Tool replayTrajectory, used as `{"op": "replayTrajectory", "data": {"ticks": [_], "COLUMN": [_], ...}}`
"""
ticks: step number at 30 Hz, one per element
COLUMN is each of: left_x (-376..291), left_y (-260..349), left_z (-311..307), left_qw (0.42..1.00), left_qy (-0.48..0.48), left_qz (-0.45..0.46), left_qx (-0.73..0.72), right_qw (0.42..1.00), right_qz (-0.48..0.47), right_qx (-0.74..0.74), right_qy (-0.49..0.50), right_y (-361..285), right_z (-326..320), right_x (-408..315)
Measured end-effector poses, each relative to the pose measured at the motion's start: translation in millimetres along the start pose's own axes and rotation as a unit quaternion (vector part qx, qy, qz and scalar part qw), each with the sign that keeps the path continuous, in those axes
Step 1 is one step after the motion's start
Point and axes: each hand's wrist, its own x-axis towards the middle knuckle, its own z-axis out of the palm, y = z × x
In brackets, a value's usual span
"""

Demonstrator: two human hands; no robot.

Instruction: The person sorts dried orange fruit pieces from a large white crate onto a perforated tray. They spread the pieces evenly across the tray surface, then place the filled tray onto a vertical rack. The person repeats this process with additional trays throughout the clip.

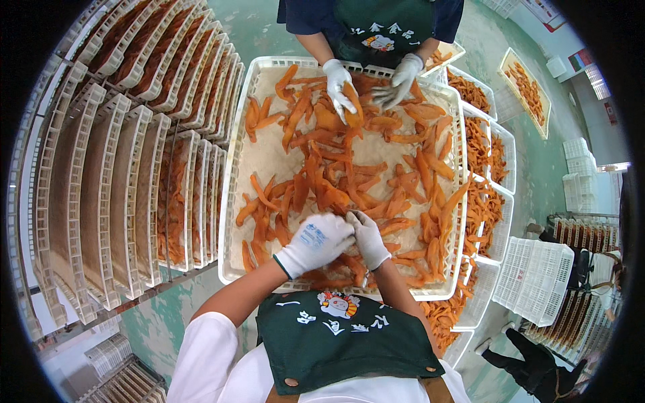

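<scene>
Before me is a white plastic tray [229, 201] with a pale lining, strewn with orange strips [315, 166] that look like dried sweet potato. My left hand [320, 242], in a white knit glove with blue print, is curled over the near middle of the tray. Against its fingertips, the bent fingers of my gloved right hand [369, 239] come in from the right. Whether a strip is pinched between them is hidden. A small shiny thing shows below my right hand; I cannot tell what it is.
Across the tray a co-worker's gloved hand [338, 90] holds an orange strip; their other hand [400, 80] is over the pile. Racks of loaded trays [171, 65] stand at left. White baskets [496, 216] of strips line the right side. Another person's legs [526, 352] appear lower right.
</scene>
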Motion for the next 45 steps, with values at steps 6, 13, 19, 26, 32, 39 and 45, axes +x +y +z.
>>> {"op": "replayTrajectory", "data": {"ticks": [6, 13, 19, 26, 32, 39, 45], "left_x": [34, 65, 62, 140, 184, 102, -17], "left_y": [-54, -95, -154, -62, -34, -53, -65], "left_z": [-4, -22, -45, -6, 47, 35, 83], "left_qw": [0.974, 0.969, 0.951, 0.979, 0.977, 0.961, 0.832], "left_qy": [0.073, 0.118, 0.179, 0.098, -0.031, 0.203, 0.348], "left_qz": [0.075, 0.003, -0.210, 0.032, -0.105, -0.085, -0.193], "left_qx": [0.199, 0.219, 0.142, 0.175, 0.186, -0.166, -0.386], "right_qw": [0.843, 0.811, 0.996, 0.977, 0.971, 0.922, 0.949], "right_qz": [-0.261, -0.298, -0.063, -0.070, -0.116, -0.134, -0.079], "right_qx": [-0.460, -0.491, 0.059, 0.202, 0.207, 0.361, 0.294], "right_qy": [0.101, 0.111, 0.006, 0.024, 0.012, 0.035, -0.083], "right_y": [-16, -44, -2, 55, 41, 81, 80], "right_z": [6, 13, -16, -60, -56, -74, -66], "right_x": [-19, -63, -142, -128, -136, -147, -116]}}
